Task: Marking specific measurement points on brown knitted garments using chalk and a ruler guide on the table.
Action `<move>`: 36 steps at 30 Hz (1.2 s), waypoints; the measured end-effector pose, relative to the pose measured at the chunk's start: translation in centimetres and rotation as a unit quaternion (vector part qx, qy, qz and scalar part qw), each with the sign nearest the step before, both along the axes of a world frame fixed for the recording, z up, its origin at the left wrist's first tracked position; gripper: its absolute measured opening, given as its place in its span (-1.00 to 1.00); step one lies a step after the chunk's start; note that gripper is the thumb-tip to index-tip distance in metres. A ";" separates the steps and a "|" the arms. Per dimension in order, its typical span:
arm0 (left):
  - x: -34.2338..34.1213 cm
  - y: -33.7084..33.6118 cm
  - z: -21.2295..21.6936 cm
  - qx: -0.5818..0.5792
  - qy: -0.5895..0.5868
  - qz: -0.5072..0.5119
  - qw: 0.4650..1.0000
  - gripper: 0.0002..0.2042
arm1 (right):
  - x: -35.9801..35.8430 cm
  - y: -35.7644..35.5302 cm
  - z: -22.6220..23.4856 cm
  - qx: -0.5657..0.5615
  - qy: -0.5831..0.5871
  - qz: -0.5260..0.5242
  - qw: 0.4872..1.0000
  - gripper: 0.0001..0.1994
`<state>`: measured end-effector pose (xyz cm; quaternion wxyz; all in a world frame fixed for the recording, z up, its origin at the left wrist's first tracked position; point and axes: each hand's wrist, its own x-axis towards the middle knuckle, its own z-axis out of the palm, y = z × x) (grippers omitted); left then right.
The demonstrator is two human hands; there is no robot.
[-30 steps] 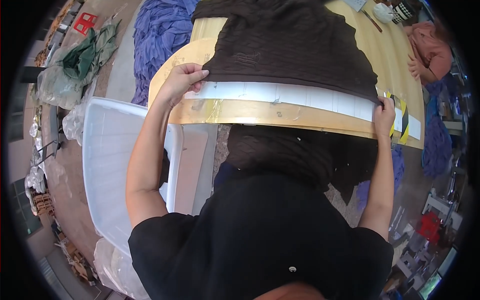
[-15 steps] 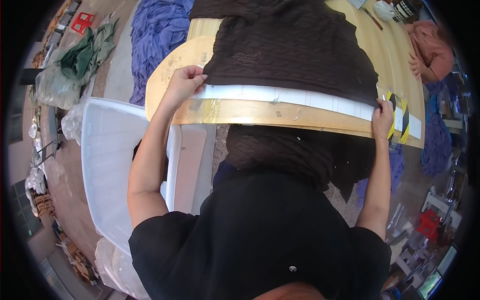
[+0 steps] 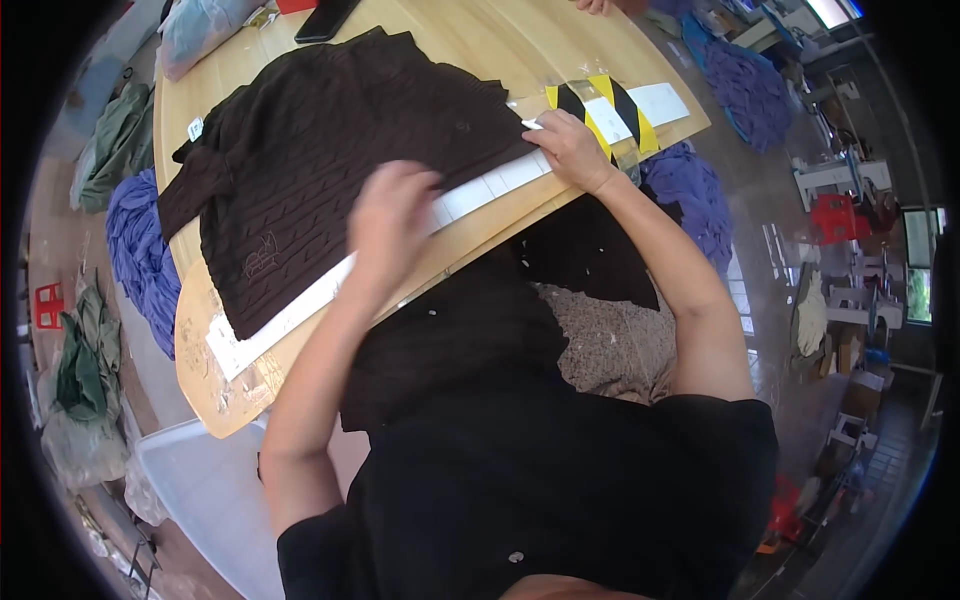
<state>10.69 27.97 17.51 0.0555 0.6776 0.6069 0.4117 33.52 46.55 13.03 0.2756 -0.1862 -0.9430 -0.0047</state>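
Note:
A dark brown cable-knit sweater (image 3: pixel 330 150) lies spread on the wooden table (image 3: pixel 560 45), with pale stitching near its lower left corner. Its straight bottom edge runs along a white marked measuring strip (image 3: pixel 490 185) fixed to the tabletop. At the sweater's right bottom corner, my right hand (image 3: pixel 570 150) is closed on the edge; a small white bit shows by the fingertips. My left hand (image 3: pixel 390 225) is above the strip near the middle of that edge, its fingers smeared by motion. More dark knitwear (image 3: pixel 450 330) hangs below the table's near edge, against my body.
Yellow-black tape (image 3: pixel 630 115) crosses the strip's right end. A phone (image 3: pixel 327 18) and a plastic bag (image 3: pixel 205 30) lie on the far side. Purple fabric heaps (image 3: pixel 140 260) flank the table. A white plastic bin (image 3: pixel 200 480) stands at lower left. Another person's hand (image 3: pixel 594 6) shows at the far edge.
My view has turned, so the table now appears slanted. My left hand has left the sweater's left corner and moved right along its bottom edge. My right hand remains at the right corner.

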 end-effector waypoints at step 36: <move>8.7 9.4 -4.8 0.027 0.295 -0.164 0.941 -0.77 | 2.4 2.8 1.5 -0.270 -0.066 0.021 0.960 -0.76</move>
